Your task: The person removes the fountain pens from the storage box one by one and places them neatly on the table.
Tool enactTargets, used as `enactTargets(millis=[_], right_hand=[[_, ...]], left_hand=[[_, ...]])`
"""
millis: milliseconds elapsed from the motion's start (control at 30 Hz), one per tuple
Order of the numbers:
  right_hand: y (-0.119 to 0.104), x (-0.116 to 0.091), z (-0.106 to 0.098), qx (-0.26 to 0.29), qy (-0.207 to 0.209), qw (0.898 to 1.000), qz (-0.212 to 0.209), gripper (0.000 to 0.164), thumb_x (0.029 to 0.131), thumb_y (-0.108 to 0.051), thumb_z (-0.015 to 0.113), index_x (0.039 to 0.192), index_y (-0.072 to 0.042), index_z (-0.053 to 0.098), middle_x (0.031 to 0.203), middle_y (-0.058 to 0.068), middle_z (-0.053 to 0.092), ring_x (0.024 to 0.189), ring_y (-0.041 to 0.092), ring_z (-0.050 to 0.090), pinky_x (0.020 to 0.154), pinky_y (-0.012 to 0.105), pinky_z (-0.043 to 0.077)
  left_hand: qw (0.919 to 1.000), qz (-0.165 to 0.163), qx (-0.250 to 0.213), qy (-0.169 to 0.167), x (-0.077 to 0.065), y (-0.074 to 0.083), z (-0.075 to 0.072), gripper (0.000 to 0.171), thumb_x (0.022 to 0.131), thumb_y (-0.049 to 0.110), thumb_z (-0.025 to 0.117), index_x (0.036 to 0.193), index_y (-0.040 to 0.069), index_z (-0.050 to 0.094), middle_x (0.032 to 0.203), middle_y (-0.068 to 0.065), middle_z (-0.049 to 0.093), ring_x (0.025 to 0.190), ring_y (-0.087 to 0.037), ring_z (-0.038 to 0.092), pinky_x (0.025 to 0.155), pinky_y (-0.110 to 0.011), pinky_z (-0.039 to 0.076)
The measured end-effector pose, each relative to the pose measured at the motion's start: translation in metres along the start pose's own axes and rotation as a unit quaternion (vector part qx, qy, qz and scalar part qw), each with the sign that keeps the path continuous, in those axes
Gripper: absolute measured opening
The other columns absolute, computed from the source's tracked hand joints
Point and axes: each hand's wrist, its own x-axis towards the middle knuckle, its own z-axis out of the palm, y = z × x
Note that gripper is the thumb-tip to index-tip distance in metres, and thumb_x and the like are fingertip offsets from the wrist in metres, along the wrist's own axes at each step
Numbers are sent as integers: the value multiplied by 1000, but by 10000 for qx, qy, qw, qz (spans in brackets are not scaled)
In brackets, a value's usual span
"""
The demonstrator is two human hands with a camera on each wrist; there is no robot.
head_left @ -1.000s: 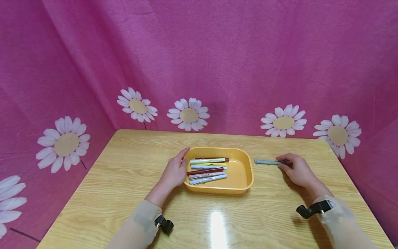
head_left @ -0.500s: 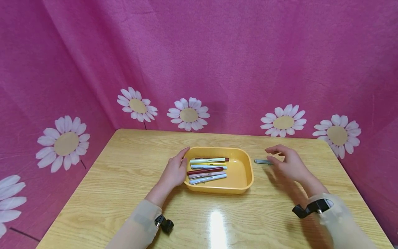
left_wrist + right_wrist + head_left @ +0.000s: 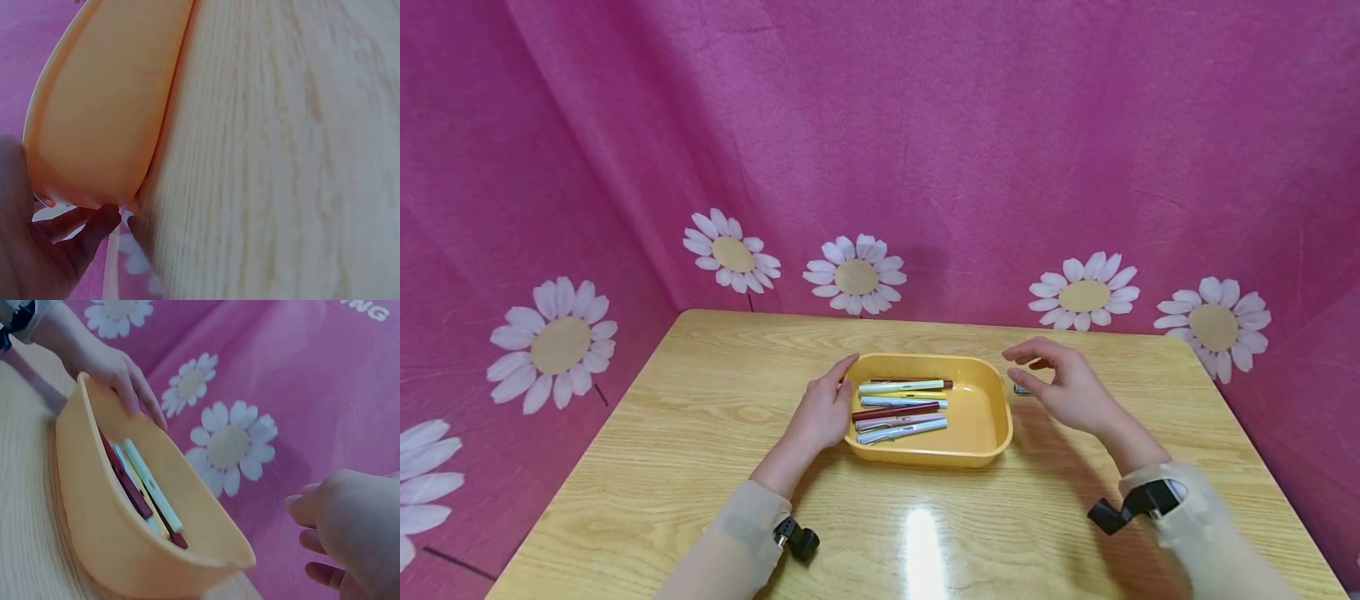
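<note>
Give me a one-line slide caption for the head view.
Left hand holds a yellow tray of pens; right hand hovers over the table beside it.

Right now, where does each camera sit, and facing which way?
Head: on the person's head, facing forward and down at the table, tray and pink cloth; left hand, right hand and sleeves show.
Left wrist: on that wrist, facing the tray's outside; left hand shows.
Right wrist: on that wrist, facing into the tray and toward the pink cloth; both hands show.
Shared: head and right wrist show pens in the tray.
</note>
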Motion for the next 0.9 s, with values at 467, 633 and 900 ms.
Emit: enactTargets(millis=[467, 633, 900], right_hand=[[-21, 12, 24, 469, -418, 9975, -335, 24, 96, 3, 74, 118, -5, 76, 115, 6, 72, 104, 30, 68, 88, 50, 57], [-28, 19, 34, 587, -608, 9959, -321, 24, 96, 3, 75, 119, -5, 75, 116, 7, 70, 104, 32, 67, 88, 53, 57], [-39, 28, 53, 681, -903, 9924, -493, 25, 96, 0, 75, 121, -5, 74, 116, 4, 71, 104, 30, 67, 88, 57, 56]], left_hand=[[10000, 10, 49, 5, 2, 2, -1, 50, 113, 18, 41, 163, 19, 44, 149, -18, 58, 136, -32, 55, 115, -52, 41], [10000, 10, 71, 6, 3, 2, -1, 49, 113, 18, 42, 163, 20, 44, 149, -18, 59, 137, -32, 54, 116, -52, 40], [9999, -108, -15, -61, 1, 0, 1, 50, 114, 18, 40, 164, 20, 43, 152, -16, 57, 137, -29, 53, 116, -50, 40]])
